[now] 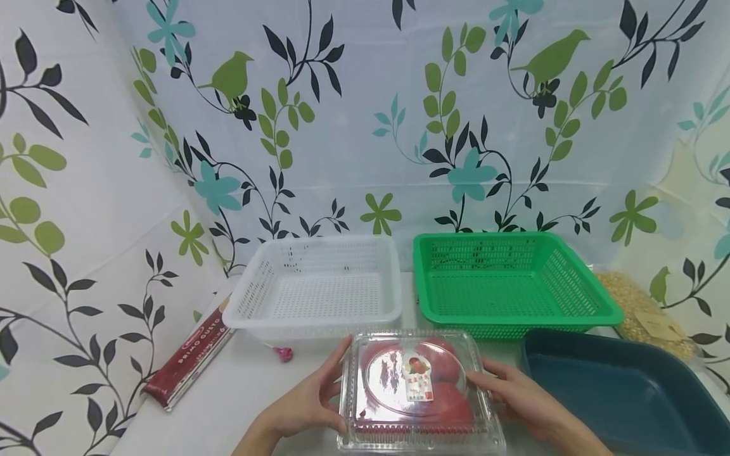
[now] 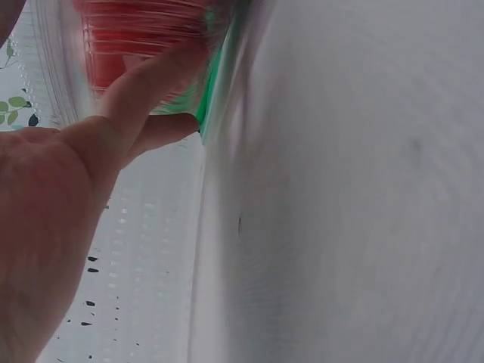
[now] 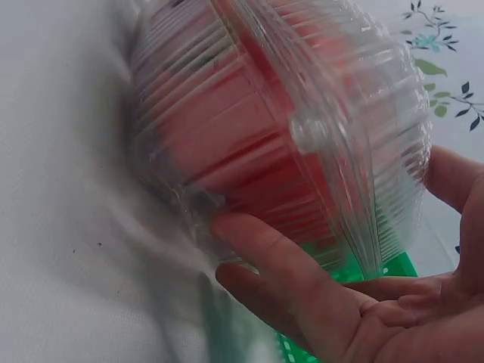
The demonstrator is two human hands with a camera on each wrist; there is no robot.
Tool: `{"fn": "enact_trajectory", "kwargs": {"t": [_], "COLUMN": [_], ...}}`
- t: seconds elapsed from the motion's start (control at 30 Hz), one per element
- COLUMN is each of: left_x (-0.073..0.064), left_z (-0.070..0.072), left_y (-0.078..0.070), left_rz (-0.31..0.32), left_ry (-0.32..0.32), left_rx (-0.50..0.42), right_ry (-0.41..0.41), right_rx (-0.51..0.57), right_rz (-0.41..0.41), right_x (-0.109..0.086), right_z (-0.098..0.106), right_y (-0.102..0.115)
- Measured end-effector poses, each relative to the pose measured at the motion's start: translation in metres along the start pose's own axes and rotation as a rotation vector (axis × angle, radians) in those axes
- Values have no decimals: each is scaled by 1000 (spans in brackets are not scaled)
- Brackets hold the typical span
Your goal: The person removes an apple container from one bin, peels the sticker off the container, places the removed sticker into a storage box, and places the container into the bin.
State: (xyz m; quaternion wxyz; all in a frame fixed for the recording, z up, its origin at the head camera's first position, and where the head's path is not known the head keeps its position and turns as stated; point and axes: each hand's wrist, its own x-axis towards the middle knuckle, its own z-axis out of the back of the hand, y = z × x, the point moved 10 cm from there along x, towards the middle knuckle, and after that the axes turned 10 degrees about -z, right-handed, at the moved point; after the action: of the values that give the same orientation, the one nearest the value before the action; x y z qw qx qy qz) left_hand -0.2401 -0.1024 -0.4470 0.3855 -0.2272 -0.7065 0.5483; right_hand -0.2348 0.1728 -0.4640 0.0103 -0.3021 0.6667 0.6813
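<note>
A clear plastic clamshell box [image 1: 419,383] of large red fruit is at the front middle in the head view, with a small fruit-printed label on its lid. My left hand [image 1: 310,402] grips the box's left side, fingers spread along its edge. In the left wrist view, fingers of the left hand [image 2: 98,166] press against its ribbed wall. My right hand [image 1: 521,396] holds the opposite side, thumb on the lid. The right wrist view shows the right hand's fingers [image 3: 280,265] low on the side of the box [image 3: 249,151], close to the white table surface.
Behind the box stand a white basket [image 1: 313,324] and a green basket [image 1: 513,320]. A dark blue tub [image 1: 604,345] is at right, before a bag of yellowish grains [image 1: 627,297]. A red packet [image 1: 191,354] lies left, and a small pink item [image 1: 283,354] lies near the white basket.
</note>
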Motion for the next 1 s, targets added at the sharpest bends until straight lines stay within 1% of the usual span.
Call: {"fn": "enact_trajectory", "kwargs": {"t": [0.1, 0.3, 0.5, 0.7, 0.83, 0.9, 1.0], "left_x": [1, 1, 0, -2, -3, -4, -4], "left_z": [2, 8, 13, 13, 11, 11, 13], "left_y": [1, 6, 9, 12, 13, 13, 13], "left_rz": [6, 21, 41, 55, 45, 43, 57], "left_ry": [-10, -32, -56, -54, -29, -18, -31], "left_rx": [8, 35, 61, 16, 1, 3, 38], "right_ry": [-24, -21, -51, -77, -79, -106, -179], "right_rx": [-11, -13, -47, -73, -82, -86, -93], "right_rz": [2, 6, -8, -13, -12, -23, -51], "right_x": [0, 2, 3, 4, 3, 2, 0], "right_z": [1, 0, 2, 4, 3, 5, 10], "right_y": [1, 3, 1, -1, -2, -2, 0]}}
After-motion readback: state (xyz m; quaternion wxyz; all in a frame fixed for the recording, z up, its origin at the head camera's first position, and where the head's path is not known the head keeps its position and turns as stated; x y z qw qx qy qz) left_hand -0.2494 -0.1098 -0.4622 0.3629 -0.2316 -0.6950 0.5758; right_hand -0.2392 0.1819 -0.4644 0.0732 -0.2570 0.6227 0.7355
